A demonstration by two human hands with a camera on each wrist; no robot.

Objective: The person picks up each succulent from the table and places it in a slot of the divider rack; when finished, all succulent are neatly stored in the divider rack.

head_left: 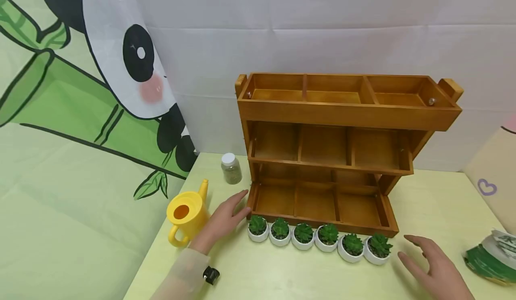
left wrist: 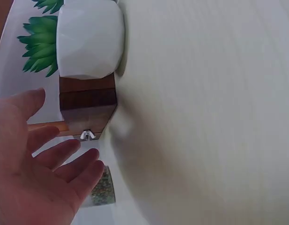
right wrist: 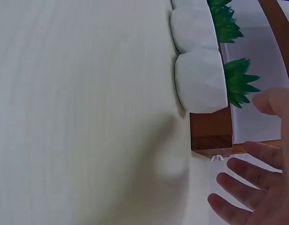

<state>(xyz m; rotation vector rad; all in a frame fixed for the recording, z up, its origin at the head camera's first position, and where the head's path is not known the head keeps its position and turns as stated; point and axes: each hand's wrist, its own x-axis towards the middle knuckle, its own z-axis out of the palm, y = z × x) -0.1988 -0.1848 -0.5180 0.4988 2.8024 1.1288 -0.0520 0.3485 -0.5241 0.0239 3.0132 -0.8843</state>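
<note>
Several small succulents in white pots (head_left: 303,236) stand in a row along the front of a brown three-tier wooden shelf (head_left: 348,116), whose compartments hold nothing. At the row's left end, my left hand (head_left: 225,219) is spread beside the shelf's lower corner, holding nothing. Its thumb is near the leftmost white pot (left wrist: 90,40) in the left wrist view. My right hand (head_left: 437,266) hovers past the row's right end, fingers apart and relaxed. In the right wrist view, the nearest pot (right wrist: 200,82) is a short way from that hand's thumb.
A yellow watering can (head_left: 187,212) stands left of my left forearm. Behind it is a white-capped jar (head_left: 231,169) with small grains inside. A green-and-white bag (head_left: 493,257) lies at the right edge. A pale cloth wall (head_left: 342,27) rises behind the shelf.
</note>
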